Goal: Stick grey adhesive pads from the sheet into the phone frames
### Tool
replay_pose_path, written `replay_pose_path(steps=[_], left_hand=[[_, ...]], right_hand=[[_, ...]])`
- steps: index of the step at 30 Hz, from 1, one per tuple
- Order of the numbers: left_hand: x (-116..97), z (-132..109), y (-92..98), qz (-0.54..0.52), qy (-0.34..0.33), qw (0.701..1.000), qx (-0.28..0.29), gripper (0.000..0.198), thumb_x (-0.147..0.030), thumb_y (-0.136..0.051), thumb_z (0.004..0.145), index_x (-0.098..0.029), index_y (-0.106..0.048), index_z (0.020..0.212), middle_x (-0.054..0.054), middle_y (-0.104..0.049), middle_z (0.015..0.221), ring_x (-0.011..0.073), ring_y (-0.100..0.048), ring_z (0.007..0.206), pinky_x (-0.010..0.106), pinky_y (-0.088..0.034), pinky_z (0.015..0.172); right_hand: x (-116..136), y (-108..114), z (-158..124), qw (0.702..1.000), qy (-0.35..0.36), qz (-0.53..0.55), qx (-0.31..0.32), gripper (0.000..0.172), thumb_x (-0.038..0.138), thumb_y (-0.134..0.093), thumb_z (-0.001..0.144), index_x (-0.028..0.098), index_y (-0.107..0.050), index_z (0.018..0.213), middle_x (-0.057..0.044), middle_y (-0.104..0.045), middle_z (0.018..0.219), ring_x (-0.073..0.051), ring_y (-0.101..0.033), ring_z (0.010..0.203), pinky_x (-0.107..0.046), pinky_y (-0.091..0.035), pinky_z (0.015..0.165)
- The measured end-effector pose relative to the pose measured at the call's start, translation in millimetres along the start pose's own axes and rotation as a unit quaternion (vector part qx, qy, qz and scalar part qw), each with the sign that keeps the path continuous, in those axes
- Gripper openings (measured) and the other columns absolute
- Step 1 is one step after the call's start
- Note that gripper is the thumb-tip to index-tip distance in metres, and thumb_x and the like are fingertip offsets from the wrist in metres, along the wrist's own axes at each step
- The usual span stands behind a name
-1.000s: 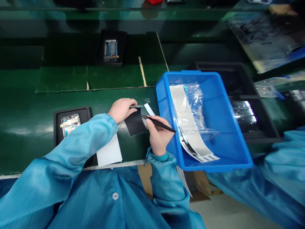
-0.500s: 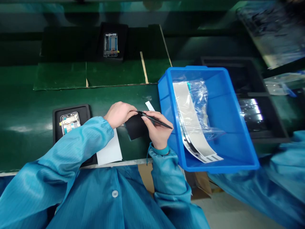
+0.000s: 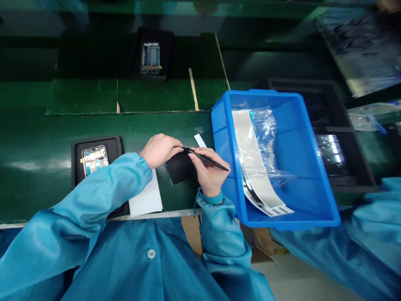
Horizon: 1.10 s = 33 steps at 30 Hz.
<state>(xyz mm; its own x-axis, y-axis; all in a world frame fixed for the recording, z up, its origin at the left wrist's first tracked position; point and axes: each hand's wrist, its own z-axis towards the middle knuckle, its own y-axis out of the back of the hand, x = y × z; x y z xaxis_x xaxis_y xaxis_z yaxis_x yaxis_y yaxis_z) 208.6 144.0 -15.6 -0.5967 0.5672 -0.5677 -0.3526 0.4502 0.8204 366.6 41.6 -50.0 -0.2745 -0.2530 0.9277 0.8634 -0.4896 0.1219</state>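
- My right hand [image 3: 208,173] is closed in a pen grip on a pair of black tweezers [image 3: 205,159], pinched between thumb and fingers, with the tips pointing left.
- The tweezer tips reach the top edge of a black sheet [image 3: 180,167], right by the fingertips of my left hand [image 3: 159,150].
- My left hand is curled, its fingers at the sheet's upper left corner. I cannot tell whether they are pinching it or only pressing on it.
- The black sheet lies flat on the green bench mat [image 3: 31,129], between my hands and partly under my right hand.
- A small white strip [image 3: 199,141] lies just beyond the sheet, beside the wall of a blue plastic bin [image 3: 219,125].
- In the bin, a long grey-and-black film strip [image 3: 253,154] lies over a clear plastic bag [image 3: 265,133].
- To my left, a white paper sheet [image 3: 145,196] lies partly under my left sleeve [image 3: 94,188].
- Beyond that sleeve, a black tray [image 3: 112,144] holds a phone frame [image 3: 94,160] with its circuitry showing.
- Farther up the bench, a second black tray [image 3: 166,54] holds a second phone frame [image 3: 150,57], well apart from my hands.
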Motion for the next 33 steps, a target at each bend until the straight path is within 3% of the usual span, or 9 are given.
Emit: replay_pose_path(steps=[10,12,15,18,21,23,27,30,33], left_hand=[[-0.4,1.8,-1.2,0.031,0.033,0.999,0.018,0.024,-0.029,-0.054,0.098,-0.021,-0.076,0.106,0.007,-0.077,0.106,0.0268,-0.07,0.101,0.036,-0.051,0.087],[-1.5,3.4,-1.2,0.054,0.031,0.998,0.013,0.026,-0.03,-0.058,0.097,-0.016,-0.072,0.113,0.011,-0.075,0.112,0.0292,-0.067,0.107,0.038,-0.05,0.091],[2.6,-3.8,12.3,0.103,0.039,0.994,-0.025,0.044,-0.03,-0.067,0.091,-0.008,-0.062,0.129,0.019,-0.065,0.13,0.0324,-0.06,0.118,0.042,-0.047,0.1],[23.9,-36.2,45.1,0.144,0.06,0.985,-0.07,0.049,-0.025,-0.065,0.09,-0.009,-0.056,0.135,0.017,-0.061,0.137,0.0322,-0.057,0.121,0.044,-0.045,0.104],[60.3,-95.1,79.8,0.158,0.1,0.976,-0.115,0.039,-0.021,-0.058,0.092,-0.016,-0.061,0.13,0.01,-0.067,0.128,0.0294,-0.06,0.117,0.044,-0.046,0.103],[85.3,-139.5,91.7,0.159,0.137,0.965,-0.156,0.032,-0.021,-0.053,0.093,-0.018,-0.066,0.122,0.008,-0.069,0.12,0.028,-0.062,0.112,0.044,-0.049,0.099],[119.4,-205.5,78.1,0.132,0.17,0.953,-0.212,0.027,-0.022,-0.05,0.093,-0.021,-0.069,0.111,0.007,-0.071,0.111,0.0265,-0.063,0.107,0.045,-0.051,0.096],[127.5,-225.6,52.9,0.099,0.163,0.954,-0.232,0.027,-0.021,-0.051,0.092,-0.023,-0.069,0.112,0.008,-0.069,0.116,0.0255,-0.061,0.113,0.046,-0.05,0.101],[128.1,-231.6,34.4,0.082,0.161,0.95,-0.254,0.03,-0.02,-0.053,0.091,-0.024,-0.067,0.118,0.009,-0.066,0.124,0.0263,-0.057,0.125,0.047,-0.047,0.108]], right_hand=[[3.9,-6.6,-1.7,0.998,-0.017,-0.008,-0.053,0.011,0.024,-0.083,0.077,0.023,-0.076,0.085,-0.003,-0.078,0.087,-0.022,-0.075,0.083,-0.042,-0.062,0.084],[6.5,-7.5,-0.4,0.997,-0.036,-0.02,-0.066,0.013,0.026,-0.084,0.076,0.022,-0.076,0.085,-0.003,-0.078,0.086,-0.022,-0.075,0.081,-0.041,-0.062,0.081],[12.0,-12.8,-0.3,0.993,-0.084,-0.033,-0.073,0.018,0.03,-0.086,0.074,0.02,-0.076,0.085,-0.003,-0.078,0.083,-0.02,-0.074,0.074,-0.037,-0.06,0.072],[19.2,-31.5,-5.9,0.989,-0.137,-0.007,-0.046,0.023,0.033,-0.087,0.072,0.019,-0.076,0.087,-0.002,-0.076,0.077,-0.017,-0.071,0.066,-0.033,-0.059,0.065],[28.9,-67.9,-16.1,0.982,-0.185,0.021,0.016,0.024,0.036,-0.087,0.072,0.019,-0.075,0.085,-0.002,-0.075,0.073,-0.017,-0.07,0.064,-0.032,-0.059,0.062],[36.9,-98.7,-23.3,0.974,-0.214,0.041,0.07,0.024,0.038,-0.086,0.072,0.019,-0.075,0.083,-0.002,-0.075,0.072,-0.018,-0.071,0.064,-0.033,-0.06,0.062],[50.8,-159.0,-33.7,0.951,-0.251,0.077,0.164,0.022,0.036,-0.086,0.072,0.019,-0.074,0.081,-0.003,-0.077,0.074,-0.018,-0.073,0.065,-0.032,-0.061,0.065],[54.9,-192.3,-38.2,0.941,-0.259,0.065,0.21,0.02,0.034,-0.084,0.072,0.019,-0.074,0.08,-0.004,-0.078,0.075,-0.019,-0.074,0.067,-0.03,-0.06,0.062],[53.4,-211.8,-40.6,0.939,-0.253,0.036,0.231,0.019,0.033,-0.083,0.073,0.018,-0.074,0.08,-0.004,-0.078,0.075,-0.02,-0.075,0.068,-0.029,-0.059,0.061]])
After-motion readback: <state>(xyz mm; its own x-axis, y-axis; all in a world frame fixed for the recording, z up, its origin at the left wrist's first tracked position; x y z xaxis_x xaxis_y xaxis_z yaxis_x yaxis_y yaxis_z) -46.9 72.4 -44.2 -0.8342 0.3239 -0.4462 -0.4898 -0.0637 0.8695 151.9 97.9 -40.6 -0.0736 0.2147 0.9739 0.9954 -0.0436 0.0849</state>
